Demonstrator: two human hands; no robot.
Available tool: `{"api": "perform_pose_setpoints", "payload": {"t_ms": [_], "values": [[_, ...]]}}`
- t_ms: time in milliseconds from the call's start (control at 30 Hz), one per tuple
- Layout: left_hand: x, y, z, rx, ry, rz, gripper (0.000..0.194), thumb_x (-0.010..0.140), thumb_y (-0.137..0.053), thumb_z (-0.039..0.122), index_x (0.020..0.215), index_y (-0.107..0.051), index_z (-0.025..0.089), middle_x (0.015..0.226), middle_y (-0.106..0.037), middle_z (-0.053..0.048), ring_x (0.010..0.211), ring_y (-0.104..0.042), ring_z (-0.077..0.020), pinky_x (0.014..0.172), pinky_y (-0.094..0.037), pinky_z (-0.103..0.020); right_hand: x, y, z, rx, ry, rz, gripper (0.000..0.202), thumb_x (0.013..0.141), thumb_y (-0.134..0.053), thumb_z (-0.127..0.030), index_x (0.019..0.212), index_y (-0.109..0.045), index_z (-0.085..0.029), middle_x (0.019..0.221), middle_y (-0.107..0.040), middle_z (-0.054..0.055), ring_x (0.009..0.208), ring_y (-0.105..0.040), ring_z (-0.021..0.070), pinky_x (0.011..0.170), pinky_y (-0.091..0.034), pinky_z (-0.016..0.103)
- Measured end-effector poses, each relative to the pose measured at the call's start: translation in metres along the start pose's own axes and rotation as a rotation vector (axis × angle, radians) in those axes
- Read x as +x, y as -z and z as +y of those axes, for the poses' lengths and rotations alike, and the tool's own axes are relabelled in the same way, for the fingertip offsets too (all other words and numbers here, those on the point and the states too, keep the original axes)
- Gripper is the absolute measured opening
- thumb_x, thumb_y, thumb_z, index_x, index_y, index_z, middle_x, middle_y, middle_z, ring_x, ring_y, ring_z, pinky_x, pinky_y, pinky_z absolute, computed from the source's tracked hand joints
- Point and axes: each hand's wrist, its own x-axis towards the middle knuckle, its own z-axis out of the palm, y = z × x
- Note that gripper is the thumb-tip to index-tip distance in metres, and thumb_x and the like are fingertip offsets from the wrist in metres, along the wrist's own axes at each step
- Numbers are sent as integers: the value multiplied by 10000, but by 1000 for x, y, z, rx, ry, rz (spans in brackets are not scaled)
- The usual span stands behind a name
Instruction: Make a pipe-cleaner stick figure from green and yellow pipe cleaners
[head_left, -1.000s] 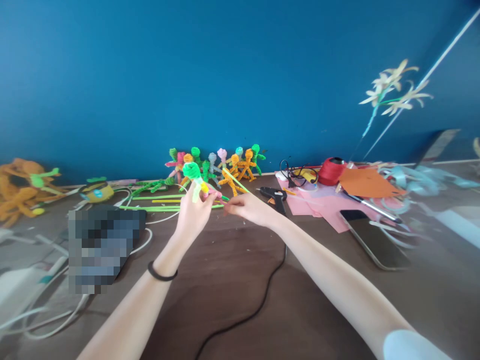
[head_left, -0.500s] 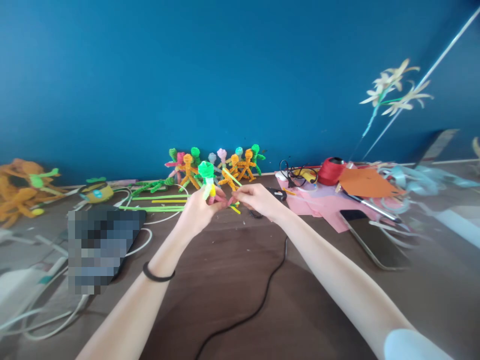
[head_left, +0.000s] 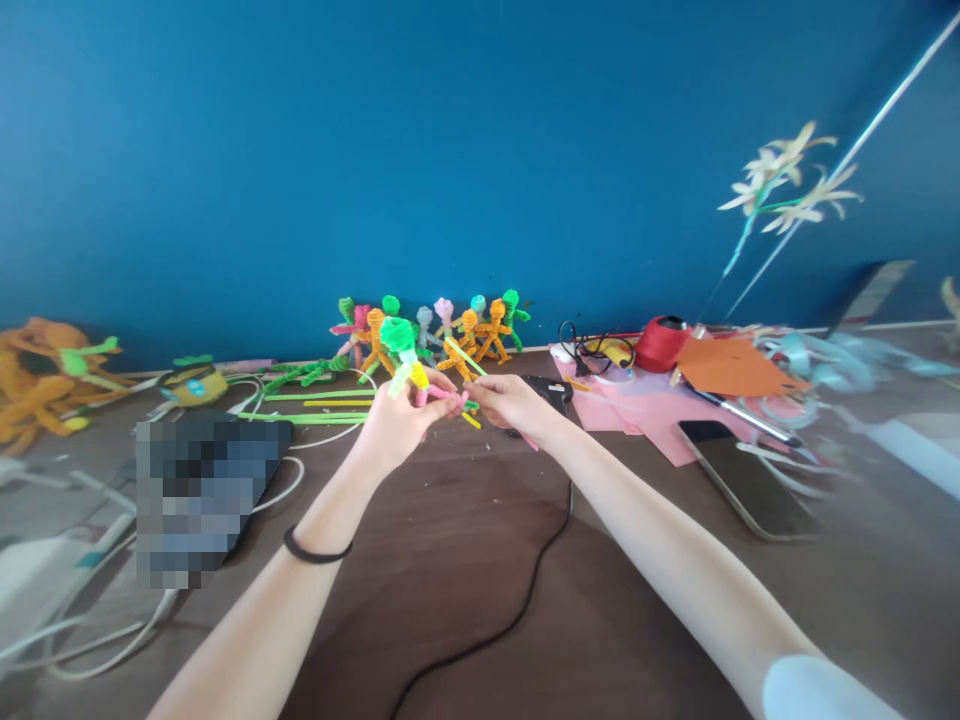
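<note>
From 5 to 7 o'clock you have bare wooden table (head_left: 465, 560), crossed only by a black cord (head_left: 517, 610). Pipe-cleaner figures (head_left: 442, 335) block 12 o'clock, a phone (head_left: 754, 480) 3 o'clock, white cables (head_left: 97, 620) 8 o'clock.

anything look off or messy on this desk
Nothing looks damaged or spilled. The left hand holds a green-headed pipe cleaner figure; the right hand pinches its pink strand. Loose green pipe cleaners lie scattered behind.

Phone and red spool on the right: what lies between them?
In the head view, pink paper and an orange sheet lie between phone and red spool.
</note>
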Motion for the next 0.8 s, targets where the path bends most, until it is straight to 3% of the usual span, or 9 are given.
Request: {"api": "perform_pose_setpoints", "payload": {"t_ms": [233, 400, 567, 667, 800], "values": [[2, -6, -3, -173, 19, 87, 243, 609, -699, 336, 724, -587, 155, 622, -646, -31, 567, -611, -152, 382, -379, -194, -9, -24, 0, 72, -65, -69, 281, 830, -459, -352, 648, -504, -143, 389, -301, -84, 343, -246, 34, 372, -173, 184], [1, -6, -4, -74, 11, 154, 202, 646, -660, 336, 721, -611, 155, 623, -638, -11, 417, -488, -84, 387, -370, -209, -12, -35, -3, 69, -111, -102, 339, 867, -386, -354, 620, -485, -145, 373, -329, -70, 333, -252, 39, 370, -197, 186], [-2, -4, -3, 105, -52, 235, 148, 689, -605, 318, 728, -622, 176, 655, -638, 3, 489, -534, -106, 459, -395, -217, -11, -30, -7, -36, -64, -134, 279, 839, -392, -279, 626, -512, -145, 394, -331, -63, 351, -268, 50, 390, -213, 203], [-1, -3, -5, 188, -84, 223, 123, 708, -567, 297, 729, -615, 186, 675, -651, -1, 616, -601, -150, 527, -421, -228, -12, -22, -10, -195, 31, -144, 200, 792, -441, -244, 669, -564, -146, 441, -373, -55, 394, -322, 58, 431, -244, 210], [2, -2, -11, 182, -90, 171, 116, 711, -548, 269, 760, -615, 188, 707, -660, -8, 655, -615, -165, 561, -439, -241, -13, -12, -16, -386, 80, -127, 239, 783, -487, -324, 708, -622, -141, 505, -406, -42, 450, -340, 61, 469, -238, 216]]}}
